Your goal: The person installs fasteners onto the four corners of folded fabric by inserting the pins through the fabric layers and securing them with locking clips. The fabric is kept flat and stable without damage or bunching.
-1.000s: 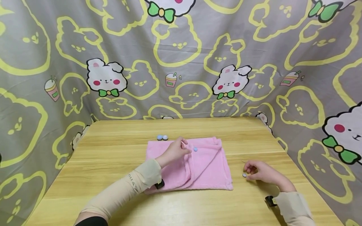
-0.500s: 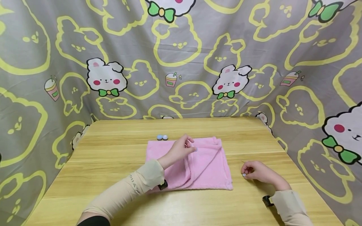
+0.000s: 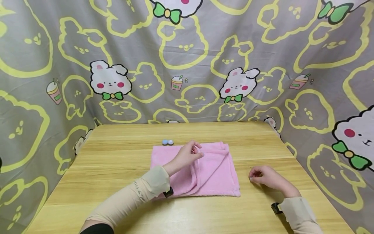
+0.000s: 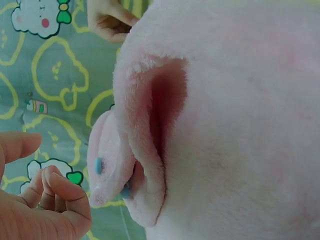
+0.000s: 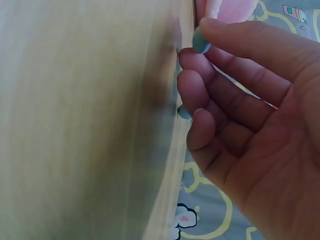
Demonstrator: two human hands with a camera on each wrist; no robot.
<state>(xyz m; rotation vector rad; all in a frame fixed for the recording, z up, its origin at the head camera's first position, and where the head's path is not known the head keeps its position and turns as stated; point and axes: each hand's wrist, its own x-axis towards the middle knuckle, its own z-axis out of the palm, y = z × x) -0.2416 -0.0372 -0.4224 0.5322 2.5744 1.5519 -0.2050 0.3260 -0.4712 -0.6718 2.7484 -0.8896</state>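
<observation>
A folded pink plush cloth [image 3: 216, 175] lies on the table. Above its middle hovers my left hand [image 3: 187, 154], fingers loosely curled, thumb apart, and nothing visible between them. In the left wrist view that hand [image 4: 45, 200] is beside a fold bearing a round blue button-like piece [image 4: 99, 165]; a second blue piece [image 4: 126, 190] shows by the fold below. Right of the cloth, my right hand [image 3: 267, 177] pinches a small round blue button-like piece [image 5: 201, 42] between thumb and index finger. A thin line juts out near those fingers in the head view; its kind is unclear.
Two small round pieces [image 3: 168, 142], blue and whitish, sit together behind the cloth's back left edge. Another bluish round piece [image 5: 184, 111] shows past my right fingers. The wooden table [image 3: 122, 211] ends at a patterned curtain [image 3: 187, 65] behind and at both sides.
My left hand has moved slightly right, and the blue piece on the cloth has become hidden behind it in the head view. My right hand has shifted a little left with its piece.
</observation>
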